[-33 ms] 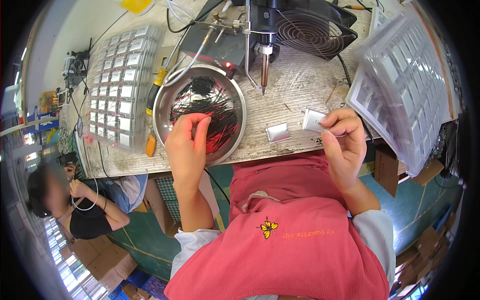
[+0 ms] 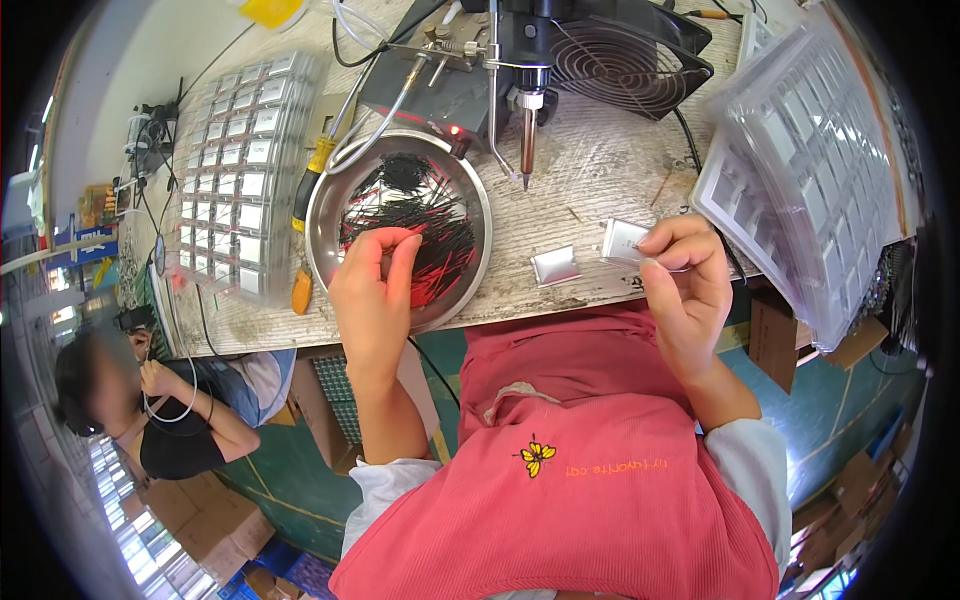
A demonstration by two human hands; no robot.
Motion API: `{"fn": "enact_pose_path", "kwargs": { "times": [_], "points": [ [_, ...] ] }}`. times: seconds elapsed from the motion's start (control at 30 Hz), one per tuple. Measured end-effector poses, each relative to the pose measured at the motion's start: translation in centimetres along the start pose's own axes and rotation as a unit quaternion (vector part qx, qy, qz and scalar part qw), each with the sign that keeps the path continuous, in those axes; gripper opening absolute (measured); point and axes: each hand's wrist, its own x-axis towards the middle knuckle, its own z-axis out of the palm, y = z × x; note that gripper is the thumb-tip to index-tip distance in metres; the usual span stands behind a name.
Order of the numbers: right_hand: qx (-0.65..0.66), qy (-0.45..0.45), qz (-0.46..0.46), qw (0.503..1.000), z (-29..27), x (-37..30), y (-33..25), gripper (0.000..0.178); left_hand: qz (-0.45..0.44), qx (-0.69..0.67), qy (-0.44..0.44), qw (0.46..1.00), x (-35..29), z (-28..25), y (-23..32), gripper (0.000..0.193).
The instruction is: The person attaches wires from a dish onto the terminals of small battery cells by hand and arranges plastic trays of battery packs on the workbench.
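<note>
Over the near part of a round metal bowl [image 2: 485, 250], my left hand [image 2: 370, 300] pinches thumb and forefinger together. Anything between those fingertips is too small to make out. Loose black and red wires [image 2: 445, 225] fill the bowl. My right hand [image 2: 692, 285] grips a flat silver pouch battery cell [image 2: 622, 240] by its right end, just above the table's front edge. Another silver pouch cell [image 2: 556, 266] lies on the table between the bowl and that hand. Beyond the cells, a soldering iron [image 2: 528, 140] points down from a stand, its tip close to a thin metal tube [image 2: 497, 120].
Clear plastic trays of cells [image 2: 235, 175] stand at the left, and more stacked trays [image 2: 805, 150] lean at the right. A black fan [image 2: 635, 60] sits behind the iron. A yellow-and-black handled tool [image 2: 314, 182] lies beside the bowl. Another person [image 2: 185, 415] sits at the left.
My right hand and its battery cell have shifted very slightly to the left. My left hand stays put over the bowl.
</note>
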Motion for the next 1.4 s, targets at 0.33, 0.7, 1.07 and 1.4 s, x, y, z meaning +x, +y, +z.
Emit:
{"fn": "enact_pose_path", "kwargs": {
  "times": [0.33,0.7,1.07,1.4],
  "points": [
    [0.022,0.024,-0.010,0.999,0.8,0.7,0.7,0.017,0.008,-0.081,0.037,0.996,-0.4,0.1,0.5,0.007],
    [0.045,0.040,-0.037,0.998,2.7,1.8,1.2,0.015,0.195,-0.053,0.059,0.978,-0.3,2.2,4.0,0.019],
    [0.063,0.041,-0.015,0.997,3.4,2.1,1.6,0.013,0.155,-0.104,0.050,0.981,-0.6,3.8,4.6,0.014],
    [0.111,0.055,0.002,0.992,4.2,2.9,2.7,0.015,0.199,-0.064,0.071,0.975,0.1,4.0,5.6,0.010]
  ]
}}
